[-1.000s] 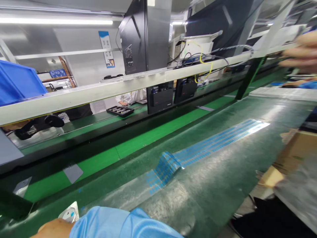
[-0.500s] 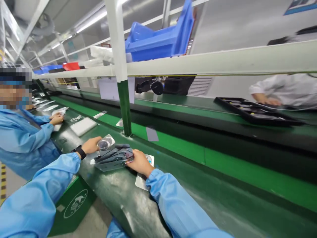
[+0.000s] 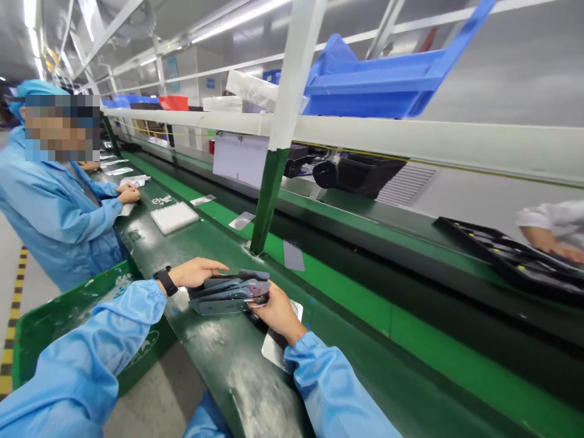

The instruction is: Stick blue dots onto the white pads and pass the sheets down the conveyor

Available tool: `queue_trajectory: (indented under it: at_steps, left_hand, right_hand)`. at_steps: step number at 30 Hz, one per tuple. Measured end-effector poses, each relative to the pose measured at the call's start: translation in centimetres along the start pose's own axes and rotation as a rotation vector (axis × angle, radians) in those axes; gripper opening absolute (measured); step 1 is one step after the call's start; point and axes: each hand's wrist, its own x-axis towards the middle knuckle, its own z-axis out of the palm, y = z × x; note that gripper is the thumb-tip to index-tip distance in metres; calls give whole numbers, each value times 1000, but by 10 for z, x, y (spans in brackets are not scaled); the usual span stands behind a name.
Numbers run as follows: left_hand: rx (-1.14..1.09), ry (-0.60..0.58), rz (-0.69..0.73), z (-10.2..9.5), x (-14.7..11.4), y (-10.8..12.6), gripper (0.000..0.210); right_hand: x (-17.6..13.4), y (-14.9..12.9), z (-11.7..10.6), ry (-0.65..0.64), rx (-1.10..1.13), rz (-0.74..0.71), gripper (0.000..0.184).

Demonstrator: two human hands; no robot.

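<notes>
A stack of thin, dark blue-grey flat pieces [image 3: 228, 298], shaped somewhat like phone covers, lies fanned out on the green bench. My right hand [image 3: 279, 311] grips its right end, fingers closed round the edges. Over the stack's far left part reaches my left hand [image 3: 198, 272], fingers stretched out and nothing held in them; whether the fingertips touch the top piece I cannot tell. Partly hidden under my right wrist is a pale rounded-corner flat pack [image 3: 274, 351] on the bench.
A green-and-white post [image 3: 269, 201] rises just beyond the stack. Thin flat packs [image 3: 241, 220] and a grey sheet [image 3: 293, 255] lie on the green belt. Left are a white block [image 3: 173, 217], a green bin [image 3: 31, 328] and a co-worker [image 3: 59, 207]. A blue bin [image 3: 369, 85] sits overhead.
The clear pack with a dark round shape has left my left hand, whose fingers are now stretched out. My right hand still holds the stack. The view has turned left.
</notes>
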Motion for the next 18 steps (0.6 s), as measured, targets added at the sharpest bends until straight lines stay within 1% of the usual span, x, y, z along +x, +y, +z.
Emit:
queue_trajectory:
  at_steps: [2,6,8,10,11,12,13,15,18]
  left_hand:
    - [-40,57,21,8,-3,-2,45]
    - [-85,209,25,17,-2,-15,43]
    - [-71,310,-6,13,-3,-28,46]
    - [-8,404,-56,4,-6,-45,47]
    - [39,431,-82,-1,-9,-53,46]
    - [93,435,-105,-7,-12,-61,45]
    - [147,415,-121,-12,-14,-67,43]
    - [249,324,-127,-18,-18,-76,41]
    - [380,197,-113,-19,-17,-80,43]
  right_hand:
    - [-1,5,1,-1,44,-12,34]
    - [-1,11,2,-63,16,80,27]
    - [1,11,3,-84,1,76,26]
    - [1,8,3,-83,-19,53,25]
    - [1,7,3,-80,-27,42,25]
    - [1,5,3,-79,-34,32,26]
    - [1,4,3,-79,-36,24,27]
    - [1,1,3,-79,-36,4,32]
    - [2,-1,3,-80,-32,-38,43]
